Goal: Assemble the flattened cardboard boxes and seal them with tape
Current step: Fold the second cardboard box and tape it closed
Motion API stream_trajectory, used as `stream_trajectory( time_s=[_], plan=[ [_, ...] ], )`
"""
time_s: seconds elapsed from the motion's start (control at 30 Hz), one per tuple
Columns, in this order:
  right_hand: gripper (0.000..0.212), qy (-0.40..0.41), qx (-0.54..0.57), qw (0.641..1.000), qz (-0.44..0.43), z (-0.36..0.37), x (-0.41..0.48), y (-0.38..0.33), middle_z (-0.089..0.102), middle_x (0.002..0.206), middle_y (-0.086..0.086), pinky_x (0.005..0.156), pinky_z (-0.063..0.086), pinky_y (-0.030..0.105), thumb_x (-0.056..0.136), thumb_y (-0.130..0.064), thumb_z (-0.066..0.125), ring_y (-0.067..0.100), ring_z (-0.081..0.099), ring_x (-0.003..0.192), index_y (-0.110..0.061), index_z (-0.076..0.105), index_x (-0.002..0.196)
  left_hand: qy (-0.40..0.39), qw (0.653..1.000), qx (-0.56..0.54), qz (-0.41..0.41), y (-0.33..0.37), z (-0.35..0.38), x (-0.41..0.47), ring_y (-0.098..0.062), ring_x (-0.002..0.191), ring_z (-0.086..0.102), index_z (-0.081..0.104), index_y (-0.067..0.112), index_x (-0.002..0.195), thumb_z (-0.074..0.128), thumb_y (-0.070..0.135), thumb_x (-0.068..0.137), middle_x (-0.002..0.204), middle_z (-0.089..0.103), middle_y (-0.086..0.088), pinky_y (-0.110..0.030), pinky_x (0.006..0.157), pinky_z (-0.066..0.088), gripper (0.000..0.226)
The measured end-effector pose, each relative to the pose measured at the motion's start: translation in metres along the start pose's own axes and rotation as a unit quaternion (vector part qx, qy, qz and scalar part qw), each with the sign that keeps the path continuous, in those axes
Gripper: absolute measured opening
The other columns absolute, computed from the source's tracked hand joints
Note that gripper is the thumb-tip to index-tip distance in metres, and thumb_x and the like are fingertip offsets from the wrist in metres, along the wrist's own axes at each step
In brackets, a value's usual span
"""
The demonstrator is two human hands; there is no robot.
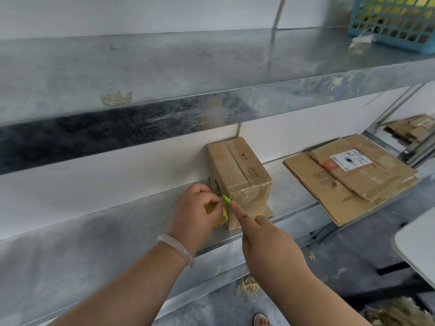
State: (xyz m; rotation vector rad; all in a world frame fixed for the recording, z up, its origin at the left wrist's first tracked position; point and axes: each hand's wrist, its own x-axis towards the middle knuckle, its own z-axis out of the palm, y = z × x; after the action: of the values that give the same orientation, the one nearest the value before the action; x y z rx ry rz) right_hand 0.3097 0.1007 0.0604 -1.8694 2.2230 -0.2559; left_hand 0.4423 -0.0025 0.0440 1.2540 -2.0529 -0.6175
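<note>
Blue basket [395, 22] on metal shelf [164, 67]

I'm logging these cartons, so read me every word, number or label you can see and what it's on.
"JS-108", after one unclear character: top of the assembled box.
"LYYH0217": lowest flattened cardboard sheet.
Shipping label on the flattened stack: too small to read.
Red print beside that label: blurred.
Black letters on the box's left side: partly hidden, unreadable.

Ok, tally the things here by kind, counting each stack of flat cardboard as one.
Assembled box: 1
Flat cardboard stacks: 2
Tape dispenser: 1
Blue basket: 1
Total: 5
</note>
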Motion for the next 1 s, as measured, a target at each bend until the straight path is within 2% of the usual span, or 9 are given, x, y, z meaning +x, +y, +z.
stream_trajectory(
  time_s=[0.17, 0.27, 0.47, 0.6, 0.73, 0.83, 0.87, 0.93, 1.0],
  plan=[
    [0.070, 0.001, -0.001, 1.000, 0.010, 0.001, 0.001, 0.005, 0.031, 0.083, -0.009, 0.044, 0.022, 0.020, 0.102, -0.025, 0.034, 0.006, 0.035, 0.057, -0.052, -0.012, 0.148, -0.001, 1.000, 0.007, 0.009, 0.000, 0.000, 0.001, 0.011, 0.084, 0.047, 0.075, 0.019, 0.083, 0.072, 0.023, 0.081, 0.086, 0.048, 0.017, 0.002, 0.071, 0.032, 0.005],
    [0.072, 0.006, 0.009, 1.000, 0.012, 0.003, 0.005, 0.002, 0.025, 0.078, -0.009, 0.044, 0.023, 0.022, 0.102, -0.024, 0.033, 0.004, 0.031, 0.056, -0.047, -0.023, 0.140, 0.004, 1.000, 0.001, 0.001, 0.001, 0.001, 0.001, 0.011, 0.080, 0.047, 0.076, 0.017, 0.084, 0.073, 0.022, 0.081, 0.086, 0.049, 0.016, 0.003, 0.069, 0.031, 0.006],
    [0.082, 0.006, -0.008, 1.000, 0.003, 0.010, 0.006, 0.009, 0.033, 0.085, -0.008, 0.043, 0.021, 0.022, 0.099, -0.019, 0.037, 0.004, 0.033, 0.056, -0.049, -0.031, 0.135, 0.005, 1.000, 0.001, -0.015, 0.004, -0.004, -0.001, 0.006, 0.079, 0.048, 0.076, 0.017, 0.084, 0.073, 0.022, 0.082, 0.086, 0.049, 0.016, 0.001, 0.069, 0.033, 0.006],
    [0.071, -0.019, -0.011, 1.000, 0.008, 0.015, 0.016, 0.014, 0.032, 0.092, -0.008, 0.045, 0.020, 0.021, 0.099, -0.017, 0.040, 0.013, 0.039, 0.066, -0.045, 0.000, 0.151, -0.013, 0.999, -0.008, 0.042, 0.020, 0.003, -0.019, 0.007, 0.087, 0.050, 0.075, 0.019, 0.079, 0.074, 0.021, 0.080, 0.084, 0.051, 0.015, 0.000, 0.073, 0.035, 0.003],
    [0.077, -0.034, -0.016, 0.998, -0.042, 0.022, 0.014, 0.023, 0.038, 0.096, -0.008, 0.044, 0.022, 0.023, 0.099, -0.016, 0.039, 0.013, 0.038, 0.061, -0.049, -0.011, 0.147, 0.023, 0.999, 0.029, -0.001, 0.001, -0.007, -0.010, 0.002, 0.076, 0.050, 0.072, 0.017, 0.082, 0.073, 0.021, 0.081, 0.087, 0.053, 0.010, -0.004, 0.069, 0.036, 0.004],
    [0.066, -0.017, 0.016, 0.996, -0.083, 0.022, 0.005, 0.039, 0.055, 0.111, -0.011, 0.047, 0.025, 0.016, 0.101, -0.021, 0.040, 0.009, 0.043, 0.059, -0.047, 0.004, 0.149, 0.035, 0.996, 0.066, -0.054, -0.026, -0.017, -0.004, -0.008, 0.081, 0.053, 0.069, 0.021, 0.084, 0.070, 0.027, 0.083, 0.091, 0.053, 0.008, -0.018, 0.070, 0.037, 0.006],
    [0.058, -0.007, 0.037, 0.994, -0.099, 0.020, 0.001, 0.046, 0.059, 0.113, -0.011, 0.048, 0.027, 0.013, 0.102, -0.023, 0.041, 0.009, 0.046, 0.058, -0.044, 0.014, 0.149, 0.035, 0.994, 0.075, -0.065, -0.033, -0.018, -0.004, -0.008, 0.081, 0.053, 0.069, 0.024, 0.084, 0.069, 0.030, 0.083, 0.091, 0.052, 0.010, -0.021, 0.069, 0.038, 0.006],
    [0.045, 0.033, 0.070, 0.988, -0.133, 0.017, -0.008, 0.063, 0.068, 0.103, -0.007, 0.045, 0.036, 0.013, 0.099, -0.023, 0.047, 0.009, 0.052, 0.051, -0.034, 0.035, 0.142, 0.033, 0.992, 0.091, -0.080, -0.045, -0.017, -0.006, -0.006, 0.079, 0.051, 0.070, 0.028, 0.084, 0.068, 0.035, 0.084, 0.089, 0.050, 0.013, -0.021, 0.068, 0.037, 0.007],
    [0.036, 0.136, 0.100, 0.971, -0.168, 0.017, -0.012, 0.082, 0.069, 0.089, -0.005, 0.038, 0.042, 0.017, 0.093, -0.025, 0.049, 0.009, 0.055, 0.046, -0.023, 0.046, 0.129, 0.034, 0.988, 0.118, -0.091, -0.053, -0.015, -0.007, -0.007, 0.075, 0.052, 0.071, 0.029, 0.083, 0.066, 0.037, 0.085, 0.088, 0.048, 0.015, -0.023, 0.065, 0.037, 0.009]
  ],
)
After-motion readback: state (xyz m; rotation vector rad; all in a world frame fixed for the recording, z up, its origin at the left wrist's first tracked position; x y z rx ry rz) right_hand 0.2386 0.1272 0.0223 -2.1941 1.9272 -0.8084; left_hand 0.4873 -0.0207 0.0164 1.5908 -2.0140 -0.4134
